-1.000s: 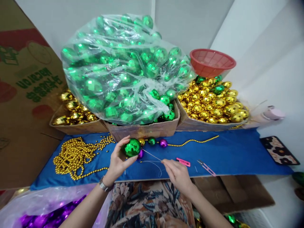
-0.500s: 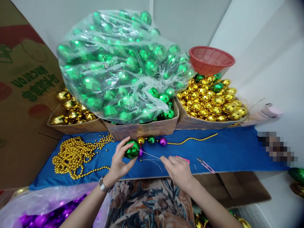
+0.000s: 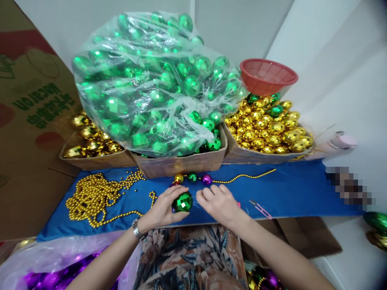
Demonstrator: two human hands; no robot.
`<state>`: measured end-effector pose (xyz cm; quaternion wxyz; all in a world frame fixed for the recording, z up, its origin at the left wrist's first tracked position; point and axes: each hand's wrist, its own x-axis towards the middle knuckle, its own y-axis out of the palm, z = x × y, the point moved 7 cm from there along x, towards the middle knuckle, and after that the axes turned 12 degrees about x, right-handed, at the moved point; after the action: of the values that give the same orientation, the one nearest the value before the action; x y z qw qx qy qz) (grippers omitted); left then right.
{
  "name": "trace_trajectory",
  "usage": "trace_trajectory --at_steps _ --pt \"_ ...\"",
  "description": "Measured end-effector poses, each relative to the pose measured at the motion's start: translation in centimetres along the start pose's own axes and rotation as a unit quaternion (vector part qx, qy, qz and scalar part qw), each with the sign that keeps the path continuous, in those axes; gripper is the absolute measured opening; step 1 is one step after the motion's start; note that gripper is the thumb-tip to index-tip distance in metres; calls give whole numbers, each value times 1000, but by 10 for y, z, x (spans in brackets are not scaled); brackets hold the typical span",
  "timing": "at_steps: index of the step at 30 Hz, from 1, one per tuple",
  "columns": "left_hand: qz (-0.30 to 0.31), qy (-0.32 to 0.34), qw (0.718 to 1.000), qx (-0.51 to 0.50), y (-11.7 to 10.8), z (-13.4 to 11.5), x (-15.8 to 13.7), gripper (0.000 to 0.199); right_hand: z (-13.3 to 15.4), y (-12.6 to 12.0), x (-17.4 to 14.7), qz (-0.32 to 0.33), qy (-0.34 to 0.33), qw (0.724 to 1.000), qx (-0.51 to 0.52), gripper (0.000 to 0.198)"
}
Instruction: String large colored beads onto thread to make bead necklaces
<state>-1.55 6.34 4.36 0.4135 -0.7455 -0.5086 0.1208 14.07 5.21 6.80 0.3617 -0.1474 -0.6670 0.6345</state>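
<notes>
My left hand [image 3: 165, 207] grips a shiny green faceted ball [image 3: 183, 201] between thumb and fingers, just above the blue cloth. Close on its right, my right hand [image 3: 217, 203] is closed in a pinch on a thin thread [image 3: 194, 198] that runs to the ball. Beyond the hands lies a strand with a small gold ball [image 3: 179, 178], a green ball [image 3: 192, 177] and a purple ball [image 3: 207, 179]. A string of gold beads [image 3: 244, 176] trails rightward from the purple one. Pink-handled snips [image 3: 261, 209] lie to the right of my right hand.
A heap of gold bead strings [image 3: 87, 197] lies on the blue cloth [image 3: 296, 189] at left. Behind stand cardboard boxes under a plastic bag of green balls [image 3: 157, 88], gold balls [image 3: 272, 133] and a red basket [image 3: 269, 76]. A bag of purple pieces [image 3: 60, 274] sits low left.
My left hand has moved right and nearer with the green ball, turning it. My right hand has come closer to the ball, so less thread shows between them.
</notes>
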Motion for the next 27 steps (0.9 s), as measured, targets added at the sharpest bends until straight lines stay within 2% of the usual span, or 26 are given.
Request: trace_trajectory --at_steps 2,4,6,8,10,13,14,16,20,27 --pt "-14 -7 997 75 2 7 0 62 0 3 0 -3 3 1000 -5 16" --pt "-49 -34 993 101 0 17 -2 56 -7 4 -4 -10 24 1000 -9 17" --pt "-122 -92 987 51 -9 31 -6 53 -21 2 -13 -22 65 998 4 19" --pt "-193 -178 962 -76 -16 47 -12 54 -33 1 -26 -40 103 993 49 19" --pt "-226 -263 899 -268 -11 60 -17 54 -36 4 -39 -59 126 982 128 23" --pt "-215 -318 760 -524 9 60 -15 46 -22 20 -52 -72 139 956 248 30" --pt "-208 -324 725 -572 14 58 -13 44 -15 27 -55 -71 139 950 271 31" --pt "-198 -333 682 -620 22 53 -10 41 -2 37 -58 -65 139 944 290 32" --pt "-197 -344 653 -646 26 49 -7 42 5 42 -60 -69 148 943 289 32" --pt "-206 -349 645 -648 26 45 -8 41 -2 41 -59 -68 151 945 281 31"
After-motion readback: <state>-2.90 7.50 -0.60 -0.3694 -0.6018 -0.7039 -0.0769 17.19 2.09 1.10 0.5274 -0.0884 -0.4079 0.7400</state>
